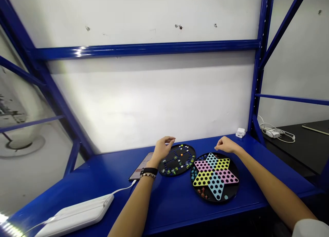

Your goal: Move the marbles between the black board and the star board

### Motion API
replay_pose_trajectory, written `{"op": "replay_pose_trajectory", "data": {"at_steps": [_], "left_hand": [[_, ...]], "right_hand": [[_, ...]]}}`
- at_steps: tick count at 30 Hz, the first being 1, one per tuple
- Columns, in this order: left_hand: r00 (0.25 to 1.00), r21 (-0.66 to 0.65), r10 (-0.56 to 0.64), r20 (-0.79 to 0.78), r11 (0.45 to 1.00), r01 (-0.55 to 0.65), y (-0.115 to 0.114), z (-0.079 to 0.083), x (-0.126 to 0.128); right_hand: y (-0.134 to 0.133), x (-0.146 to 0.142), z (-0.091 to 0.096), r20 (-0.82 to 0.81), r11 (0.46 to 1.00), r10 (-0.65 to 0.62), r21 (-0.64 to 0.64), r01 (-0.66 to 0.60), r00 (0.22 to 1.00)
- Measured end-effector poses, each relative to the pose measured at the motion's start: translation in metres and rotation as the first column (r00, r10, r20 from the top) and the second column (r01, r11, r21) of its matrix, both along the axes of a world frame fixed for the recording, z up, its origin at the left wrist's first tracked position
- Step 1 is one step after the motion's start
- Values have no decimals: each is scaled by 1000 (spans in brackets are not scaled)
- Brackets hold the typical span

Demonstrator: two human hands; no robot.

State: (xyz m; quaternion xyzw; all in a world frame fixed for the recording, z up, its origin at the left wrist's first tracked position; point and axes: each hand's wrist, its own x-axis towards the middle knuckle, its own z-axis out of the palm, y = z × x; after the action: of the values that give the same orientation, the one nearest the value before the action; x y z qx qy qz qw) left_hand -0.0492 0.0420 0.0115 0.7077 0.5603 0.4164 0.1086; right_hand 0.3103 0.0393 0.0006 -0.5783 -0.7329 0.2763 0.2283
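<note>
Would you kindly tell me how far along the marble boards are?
Done: a few marbles sit in the star board's rim. In hand: the left hand hovers at the tray's far edge, the right hand at the star board's. Left: the star's holes look empty, and most marbles lie in the tray.

A phone (141,168), a marble tray (186,154) and a star board (214,175) lie left to right.

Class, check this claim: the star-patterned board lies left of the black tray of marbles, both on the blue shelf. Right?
No. The head view shows the star-patterned board lying right of the black tray of marbles, not left. Both are on the blue shelf.
</note>
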Motion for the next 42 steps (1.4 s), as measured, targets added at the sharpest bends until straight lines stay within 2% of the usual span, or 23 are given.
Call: {"op": "replay_pose_trajectory", "data": {"at_steps": [4,7,12,17,20,25,28,32,37,42], "left_hand": [[995,-9,-2,98,1000,3,0,3,-1],[997,-12,4,77,1000,-3,-1,3,0],[998,-8,-30,54,999,31,-4,1,11],[978,-78,-197,68,976,202,-16,3,40],[950,-105,-291,114,947,302,-28,4,63],[902,-124,-413,123,896,427,-47,-2,98],[870,-82,-485,90,867,492,-55,-5,114],[878,22,-479,7,877,479,-61,-7,123],[897,86,-429,-107,895,438,-59,-10,120],[910,89,-412,-44,906,414,-55,-14,119]], "right_hand": [[-3,1,0,30,997,59,-56,-57,998],[-6,-3,2,33,995,80,-61,-78,996],[-7,-6,3,-52,991,124,-46,-127,991],[-6,-4,2,-80,987,143,-66,-149,986],[-5,-4,-1,-194,981,144,-103,-166,970],[-11,-16,0,-409,959,181,-130,-253,894],[-18,-27,2,-508,937,195,-157,-312,839],[-26,-39,4,-597,878,247,-196,-437,763],[-30,-39,5,-604,866,279,-178,-467,747],[-30,-37,4,-595,837,337,-166,-522,730]]}}
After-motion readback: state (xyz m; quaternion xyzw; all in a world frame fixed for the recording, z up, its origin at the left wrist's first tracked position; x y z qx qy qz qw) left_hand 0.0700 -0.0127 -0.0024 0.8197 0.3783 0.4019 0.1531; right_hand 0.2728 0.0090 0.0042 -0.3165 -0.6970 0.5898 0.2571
